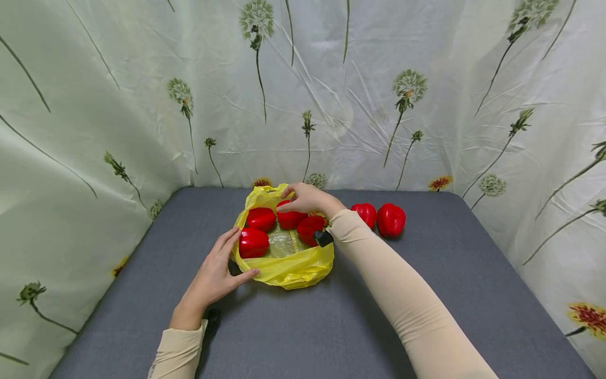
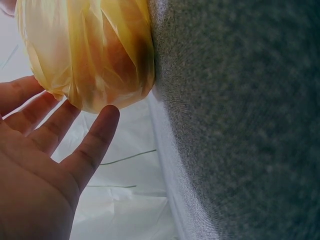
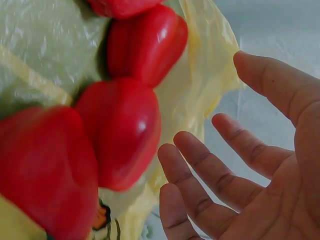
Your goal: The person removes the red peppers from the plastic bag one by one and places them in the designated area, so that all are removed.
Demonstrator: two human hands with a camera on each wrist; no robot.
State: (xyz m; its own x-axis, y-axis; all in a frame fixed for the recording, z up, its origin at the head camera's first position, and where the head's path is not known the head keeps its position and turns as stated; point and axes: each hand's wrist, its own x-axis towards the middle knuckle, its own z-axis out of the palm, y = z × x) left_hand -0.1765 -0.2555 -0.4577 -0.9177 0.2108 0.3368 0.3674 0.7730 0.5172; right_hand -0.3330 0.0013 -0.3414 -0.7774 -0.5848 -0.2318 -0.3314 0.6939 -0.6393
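A yellow plastic bag [image 1: 293,271] lies with its mouth spread upward, and several red bell peppers [image 1: 254,243] sit inside it around its rim. My left hand [image 1: 215,276] rests on the bag's near left side, fingers and thumb spread. In the left wrist view its fingertips touch the thin yellow plastic [image 2: 90,55]. Over the far side of the bag is my right hand [image 1: 312,199], partly hiding a pepper below it. The right wrist view shows that hand [image 3: 240,185] with its fingers spread and nothing in its grasp, beside a pepper [image 3: 122,132].
Two more red bell peppers, one on the left [image 1: 363,213] and one on the right [image 1: 391,221], lie outside the bag, beyond my right forearm. A grey cloth covers the table [image 1: 293,337]. White flower-patterned curtains [image 1: 331,95] hang behind the table and along its sides.
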